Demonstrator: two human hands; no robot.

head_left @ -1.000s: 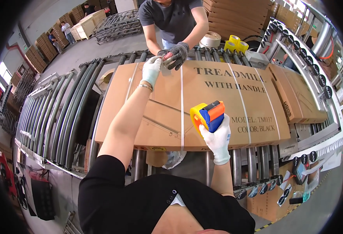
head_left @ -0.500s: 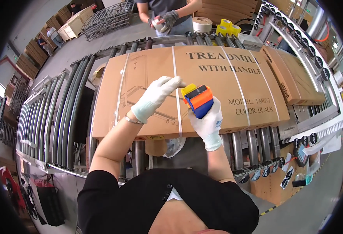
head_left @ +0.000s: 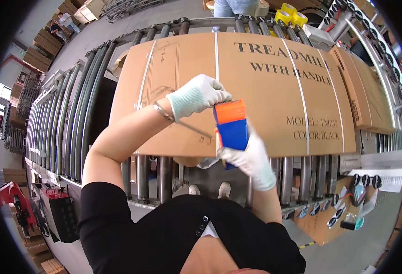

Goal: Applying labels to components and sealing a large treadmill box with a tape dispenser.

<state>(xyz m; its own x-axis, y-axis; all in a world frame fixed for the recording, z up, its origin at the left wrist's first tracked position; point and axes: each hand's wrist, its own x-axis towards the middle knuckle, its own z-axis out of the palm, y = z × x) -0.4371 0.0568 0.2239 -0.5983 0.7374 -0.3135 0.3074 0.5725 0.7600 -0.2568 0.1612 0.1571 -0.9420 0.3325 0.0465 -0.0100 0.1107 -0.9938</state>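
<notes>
Two gloved hands, right hand [head_left: 251, 157] gripping tape dispenser [head_left: 231, 124], left hand [head_left: 196, 95] now pinching its top

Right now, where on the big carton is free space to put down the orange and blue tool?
The carton top is bare between the middle white strap and the right strap, apart from print. Left of the middle strap is also bare. It is crowded at the near edge, where the left hand and right hand meet the tool.
</notes>
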